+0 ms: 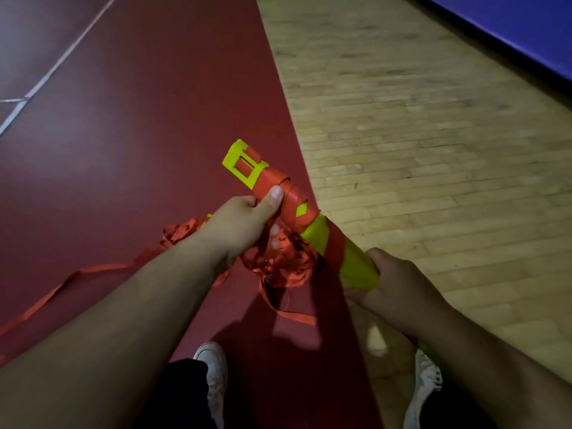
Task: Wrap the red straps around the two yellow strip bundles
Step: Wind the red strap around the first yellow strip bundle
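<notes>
The person holds one yellow strip bundle (322, 235) in the air between both hands, slanting from the left hand down towards the right. The left hand (244, 221) grips the upper part, with its fingers curled under the bundle and its thumb (275, 195) pressed flat on the red strap (270, 178) wound there. Beyond that thumb the bundle's far end sticks out bare, a flat yellow tip with rectangular cut-outs.

Just beside the thumb the strap's turns overlap closely, leaving a small yellow diamond showing. One more turn crosses the bundle nearer the right hand, with bare yellow on either side of it. The right hand (399, 289) closes round the lower end with its fingers curled over it; I cannot tell what its thumb does.

Below the left hand the loose strap hangs in a crumpled tangle (278, 264), and one length runs off along the red floor (123, 119) past the left forearm. Pale wooden floor (433, 150) lies under and beyond the right hand, with a blue pad (526, 32) along its far edge. Two white shoes (213, 376) show beneath the forearms, one under each. A white line (55, 69) crosses the red floor well beyond the left hand.
</notes>
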